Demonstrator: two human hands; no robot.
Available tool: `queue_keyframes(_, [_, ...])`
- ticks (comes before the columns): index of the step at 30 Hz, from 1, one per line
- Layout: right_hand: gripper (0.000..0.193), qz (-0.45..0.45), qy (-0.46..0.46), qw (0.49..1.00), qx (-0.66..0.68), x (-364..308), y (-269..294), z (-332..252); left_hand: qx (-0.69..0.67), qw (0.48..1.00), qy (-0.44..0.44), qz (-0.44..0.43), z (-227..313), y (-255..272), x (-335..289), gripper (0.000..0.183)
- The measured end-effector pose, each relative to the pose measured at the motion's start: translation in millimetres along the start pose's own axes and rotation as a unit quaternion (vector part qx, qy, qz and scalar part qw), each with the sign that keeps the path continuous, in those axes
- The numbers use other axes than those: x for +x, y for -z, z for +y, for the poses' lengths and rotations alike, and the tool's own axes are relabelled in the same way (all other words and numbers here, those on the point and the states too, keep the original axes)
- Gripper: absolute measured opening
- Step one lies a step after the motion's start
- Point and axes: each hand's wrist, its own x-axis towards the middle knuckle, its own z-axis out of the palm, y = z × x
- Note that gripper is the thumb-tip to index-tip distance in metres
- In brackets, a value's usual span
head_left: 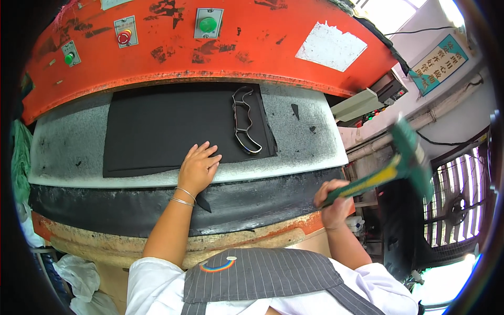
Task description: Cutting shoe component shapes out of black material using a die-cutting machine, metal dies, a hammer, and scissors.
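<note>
My left hand (198,167) lies with fingers stretched out on the near edge of a stack of black sheets (168,126). Toward the right end of the sheets stands a wavy-edged metal cutting die (242,129), apart from both hands. My right hand (335,205) is wrapped round the lower handle of a hammer (375,179) with a green-and-yellow grip. Raised to the right of the bench, the hammer has its large green head slanting up and away, somewhat blurred. A small black scrap (203,202) sits beside my left wrist.
A worn whitish cutting board (68,144) bears the sheets, with black scraps (295,111) on its right part. Behind it rises a red machine front (262,47) with a red button (124,36) and green buttons (208,24). A fan (458,210) stands at right.
</note>
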Motion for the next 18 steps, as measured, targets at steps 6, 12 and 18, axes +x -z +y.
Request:
queue_keyframes(6, [0.051, -0.188, -0.309, 0.838, -0.407, -11.0, 9.2, 38.1, -0.002, 1.0, -0.003, 0.02, -4.6, -7.1, 3.1, 0.019])
queue_keyframes(12, [0.052, -0.437, -0.191, 0.664, -0.576, -43.5, 17.0, 2.2, -0.007, 1.0, -0.002, 0.002, -1.1, -2.6, 0.2, 0.018])
queue_keyframes(18, [0.046, -0.44, 0.019, 0.732, -0.52, 16.0, -45.0, 31.0, -0.013, 1.0, 0.004, 0.005, -4.0, -2.1, -1.4, 0.019])
